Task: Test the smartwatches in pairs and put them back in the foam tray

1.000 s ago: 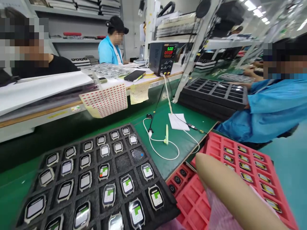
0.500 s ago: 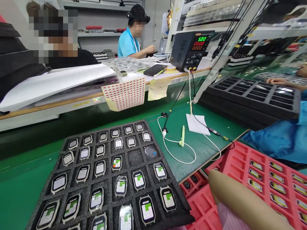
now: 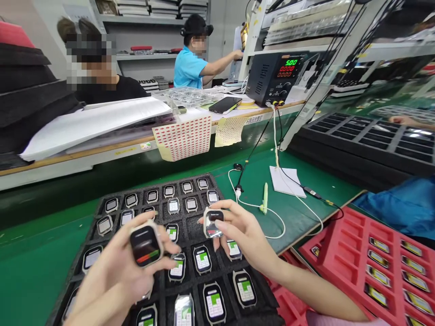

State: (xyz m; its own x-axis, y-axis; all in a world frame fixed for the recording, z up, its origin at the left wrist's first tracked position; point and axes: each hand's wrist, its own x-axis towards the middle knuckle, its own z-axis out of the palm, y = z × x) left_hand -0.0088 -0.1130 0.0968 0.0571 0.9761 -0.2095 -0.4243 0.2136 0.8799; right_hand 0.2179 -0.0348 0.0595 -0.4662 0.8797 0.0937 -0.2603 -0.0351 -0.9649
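Observation:
My left hand [image 3: 118,262] holds up a smartwatch [image 3: 146,244] without a strap, its dark screen showing a green and red patch near the bottom. My right hand [image 3: 246,233] grips a second smartwatch case [image 3: 213,217] with the thumb pressed on its glossy face. Both hands hover over a black foam tray [image 3: 190,228]. Rows of similar watches sit in the tray's pockets, such as a lit watch [image 3: 215,302] with a white and green screen. My hands and forearms hide part of the tray.
Right of the tray lie a white cable [image 3: 282,222], a pale green pen-like stick [image 3: 265,197] and white paper [image 3: 288,180]. Red trays [image 3: 343,246] with small parts stand at lower right. A power supply [image 3: 272,77] stands on the shelf. People sit beyond.
Both my hands have come into view over the tray, each holding a watch. The camera view has shifted slightly left. The person in blue has stretched an arm out to the right.

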